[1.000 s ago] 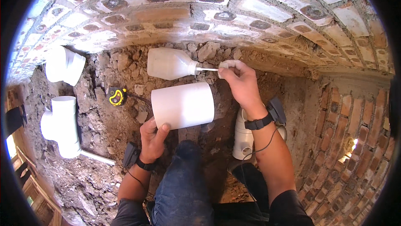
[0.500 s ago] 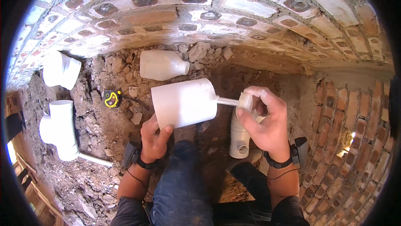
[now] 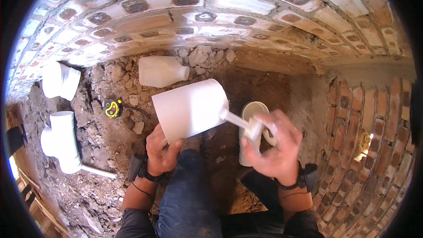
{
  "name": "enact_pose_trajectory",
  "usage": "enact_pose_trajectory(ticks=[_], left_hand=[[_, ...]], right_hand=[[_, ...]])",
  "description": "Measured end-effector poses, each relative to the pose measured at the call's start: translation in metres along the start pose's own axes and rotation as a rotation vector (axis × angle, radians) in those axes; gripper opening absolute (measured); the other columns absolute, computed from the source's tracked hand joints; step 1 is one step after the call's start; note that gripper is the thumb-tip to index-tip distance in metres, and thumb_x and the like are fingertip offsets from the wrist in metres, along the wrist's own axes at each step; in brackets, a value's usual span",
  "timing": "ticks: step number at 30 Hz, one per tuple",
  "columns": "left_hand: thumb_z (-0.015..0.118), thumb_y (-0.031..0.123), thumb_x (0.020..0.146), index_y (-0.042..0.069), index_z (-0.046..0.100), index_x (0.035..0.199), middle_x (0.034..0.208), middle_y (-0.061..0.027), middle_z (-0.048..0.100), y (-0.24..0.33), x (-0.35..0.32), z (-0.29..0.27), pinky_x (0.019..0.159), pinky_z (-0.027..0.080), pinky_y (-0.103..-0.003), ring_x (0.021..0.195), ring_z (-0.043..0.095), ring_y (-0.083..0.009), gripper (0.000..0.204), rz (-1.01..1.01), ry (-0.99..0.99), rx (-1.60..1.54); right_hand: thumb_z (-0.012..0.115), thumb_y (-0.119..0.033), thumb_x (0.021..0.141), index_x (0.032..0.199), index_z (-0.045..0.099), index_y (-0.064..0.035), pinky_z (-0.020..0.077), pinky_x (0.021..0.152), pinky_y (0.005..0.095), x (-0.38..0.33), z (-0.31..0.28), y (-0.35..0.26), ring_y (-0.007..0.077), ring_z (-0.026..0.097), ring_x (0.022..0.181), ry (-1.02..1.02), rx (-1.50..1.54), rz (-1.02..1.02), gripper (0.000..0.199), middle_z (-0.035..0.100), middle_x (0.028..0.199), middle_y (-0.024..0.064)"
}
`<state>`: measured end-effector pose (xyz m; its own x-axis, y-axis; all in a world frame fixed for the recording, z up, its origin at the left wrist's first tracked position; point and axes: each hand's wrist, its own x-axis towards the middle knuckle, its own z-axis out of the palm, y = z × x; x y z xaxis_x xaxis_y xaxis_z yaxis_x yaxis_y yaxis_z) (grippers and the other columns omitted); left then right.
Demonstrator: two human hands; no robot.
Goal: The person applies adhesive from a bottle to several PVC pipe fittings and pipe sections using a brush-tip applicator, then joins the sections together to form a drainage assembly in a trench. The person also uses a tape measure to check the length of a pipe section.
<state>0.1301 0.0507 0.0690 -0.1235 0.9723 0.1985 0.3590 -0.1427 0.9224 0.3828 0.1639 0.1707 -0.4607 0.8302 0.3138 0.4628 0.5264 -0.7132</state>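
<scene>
A short white plastic pipe [image 3: 189,110] lies across the space before me, tilted a little up to the right. My left hand [image 3: 163,150] grips its lower left edge, thumb on the outer wall. Between the fingertips of my right hand [image 3: 277,145] is a pale cap with a white applicator stick [image 3: 236,120]. The tip of the stick meets the outer wall of the pipe near its right end. Partly behind my right hand, a white pipe fitting [image 3: 244,153] stands upright, its round mouth facing up.
A whitish plastic bottle [image 3: 161,71] lies by the brick wall [image 3: 211,26]. A black and yellow tape measure [image 3: 113,108] rests on rubble to the left. Farther left are a white elbow fitting [image 3: 61,81] and a white tee fitting [image 3: 64,143]. Another brick wall [image 3: 361,163] rises at right.
My right hand has moved slightly down and left, and the stick now slants up to the pipe's outer wall. The pipe has tilted a little more. The upright fitting's mouth has come into sight.
</scene>
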Motion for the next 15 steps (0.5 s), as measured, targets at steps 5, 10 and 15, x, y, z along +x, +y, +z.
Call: enact_pose_trajectory(ticks=[5,10,15], left_hand=[[0.066,0.021,0.097,-0.003,0.069,0.1,0.097,-0.0186,0.069,0.011,0.001,0.008,0.078,0.051,-0.035,0.089,0.068,-0.0312,0.025,0.015,0.021,-0.044],[0.059,0.036,0.102,-0.003,0.067,0.103,0.093,-0.0045,0.066,0.015,0.006,0.025,0.078,0.046,-0.031,0.088,0.059,-0.0138,0.04,-0.292,0.225,-0.263],[0.055,0.026,0.105,-0.006,0.059,0.127,0.122,-0.0125,0.065,0.012,0.013,0.037,0.102,0.043,-0.035,0.115,0.059,-0.0198,0.039,-0.311,0.29,-0.706]], right_hand=[[0.079,-0.004,0.07,0.108,0.065,0.0003,0.0509,0.063,0.0362,0.005,0.008,0.015,0.0278,0.062,0.07,0.047,0.028,0.05,0.04,0.061,0.083,0.0131],[0.078,-0.004,0.07,0.111,0.064,0.001,0.0462,0.06,0.0317,-0.034,0.011,0.016,0.0217,0.057,0.068,0.128,0.047,-0.001,0.044,0.061,0.085,0.0124],[0.077,-0.007,0.075,0.117,0.061,0.0022,0.0422,0.062,0.0271,-0.074,0.026,0.029,0.0143,0.051,0.072,0.227,0.169,0.139,0.046,0.062,0.093,0.0094]])
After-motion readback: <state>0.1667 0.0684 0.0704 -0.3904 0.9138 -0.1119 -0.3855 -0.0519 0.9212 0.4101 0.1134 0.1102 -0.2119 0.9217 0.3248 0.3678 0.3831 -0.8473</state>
